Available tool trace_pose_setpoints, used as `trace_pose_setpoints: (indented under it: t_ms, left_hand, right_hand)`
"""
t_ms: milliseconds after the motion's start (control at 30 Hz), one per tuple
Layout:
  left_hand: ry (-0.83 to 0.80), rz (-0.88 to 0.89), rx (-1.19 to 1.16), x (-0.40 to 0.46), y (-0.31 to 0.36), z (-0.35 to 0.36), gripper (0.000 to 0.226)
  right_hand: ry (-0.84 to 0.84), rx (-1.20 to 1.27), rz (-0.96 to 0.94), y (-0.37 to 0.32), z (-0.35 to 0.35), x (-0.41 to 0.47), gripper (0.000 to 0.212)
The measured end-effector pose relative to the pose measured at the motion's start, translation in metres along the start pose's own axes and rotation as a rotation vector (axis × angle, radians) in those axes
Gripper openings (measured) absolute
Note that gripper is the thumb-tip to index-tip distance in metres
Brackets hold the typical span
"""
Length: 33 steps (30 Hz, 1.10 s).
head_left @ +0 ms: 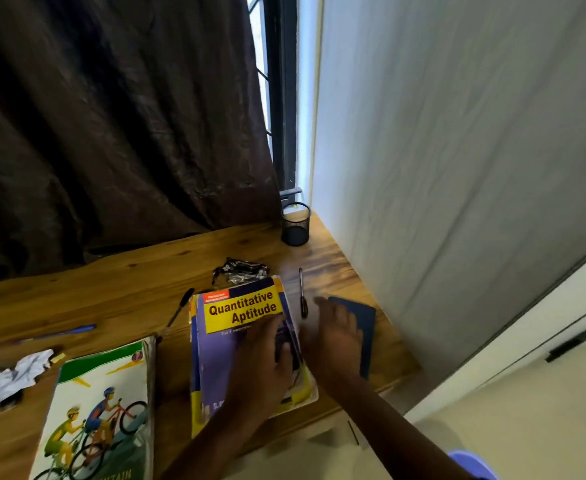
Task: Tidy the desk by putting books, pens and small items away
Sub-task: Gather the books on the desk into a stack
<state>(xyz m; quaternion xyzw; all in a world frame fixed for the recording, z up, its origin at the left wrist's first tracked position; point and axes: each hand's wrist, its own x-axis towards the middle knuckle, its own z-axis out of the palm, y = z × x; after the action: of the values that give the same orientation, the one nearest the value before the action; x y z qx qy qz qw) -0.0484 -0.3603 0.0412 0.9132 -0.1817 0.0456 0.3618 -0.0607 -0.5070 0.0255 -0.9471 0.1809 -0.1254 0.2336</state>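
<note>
A purple and yellow book titled "Quantitative Aptitude" (239,310) lies on the wooden desk (111,282), on top of another book. My left hand (262,365) rests flat on its lower right part. My right hand (334,336), blurred and with fingers spread, is over a dark blue booklet (366,323) just right of the book. One black pen (303,296) lies between the book and the booklet, and another (180,308) lies left of the book. A blue pen (66,332) lies further left. A book with cyclists on its cover (101,410) is at the front left.
A black mesh pen holder (295,224) stands in the desk's far right corner by the wall (457,168). A crumpled black and silver wrapper (241,270) lies behind the book. Crumpled white paper (11,375) is at the left. A dark curtain (111,116) hangs behind the desk.
</note>
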Motion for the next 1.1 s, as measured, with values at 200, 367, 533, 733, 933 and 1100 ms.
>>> trace_pose_setpoints:
  t_ms: [200, 367, 533, 733, 933, 1100]
  left_hand:
    - [-0.353, -0.017, -0.002, 0.033, 0.055, 0.043, 0.035]
    - [-0.58, -0.261, 0.087, 0.052, 0.065, 0.076, 0.058]
    - [-0.567, -0.478, -0.011, 0.063, 0.073, 0.087, 0.052]
    - [-0.524, -0.43, -0.001, 0.067, 0.075, 0.075, 0.039]
    - [-0.565, -0.418, -0.219, 0.06, 0.072, 0.072, 0.036]
    - [-0.41, -0.527, -0.462, 0.058, 0.05, 0.052, 0.035]
  right_hand:
    - [-0.015, -0.034, 0.257, 0.053, -0.009, -0.011, 0.075]
    - [-0.094, 0.15, 0.388, 0.073, -0.014, -0.02, 0.077]
    - [-0.135, 0.225, 0.4, 0.086, -0.018, -0.022, 0.058]
    - [-0.165, 0.39, 0.46, 0.092, -0.029, -0.018, 0.041]
    - [-0.141, 0.558, 0.527, 0.092, -0.032, -0.021, 0.041]
    - [-0.156, 0.726, 0.493, 0.079, -0.032, -0.018, 0.038]
